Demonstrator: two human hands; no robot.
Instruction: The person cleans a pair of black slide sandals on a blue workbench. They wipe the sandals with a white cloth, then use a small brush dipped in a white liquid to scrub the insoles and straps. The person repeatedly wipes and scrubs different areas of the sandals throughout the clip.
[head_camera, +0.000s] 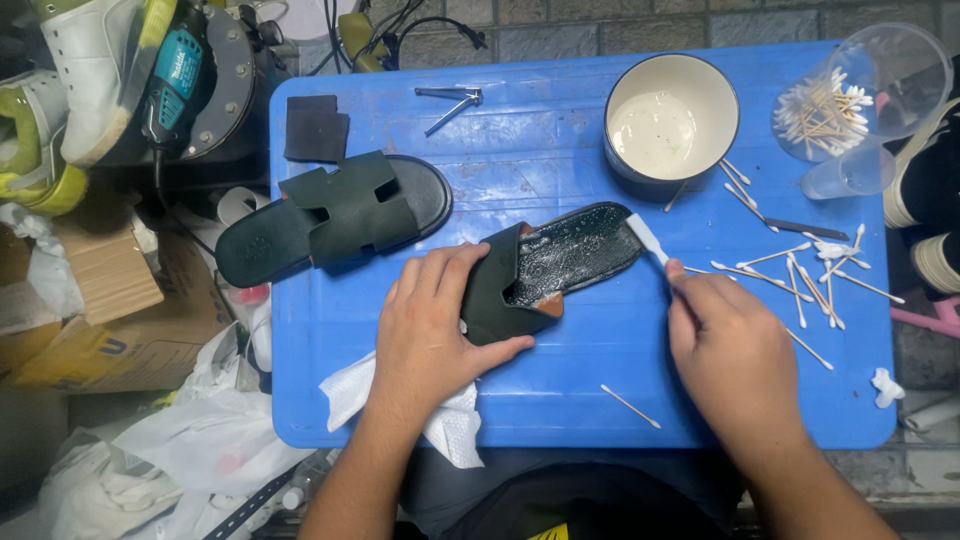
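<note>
Sandal (560, 262), dark green with foamy wet insole, mid-table on blue plastic table (560, 400); strap clasped by left hand (430, 325). White brush (648, 240) pinched shut in right hand (725, 350), bristles touching the insole's far end. Second sandal (330, 215) just left, dark cloth squares (315, 128) beyond. White bowl (670, 125) of milky liquid behind; scattered cotton swabs (800, 275) right, clear tub (870, 90) of more. Crumpled white tissue (440, 420) under left wrist. Brown cardboard boxes (110, 300) off left edge.
</note>
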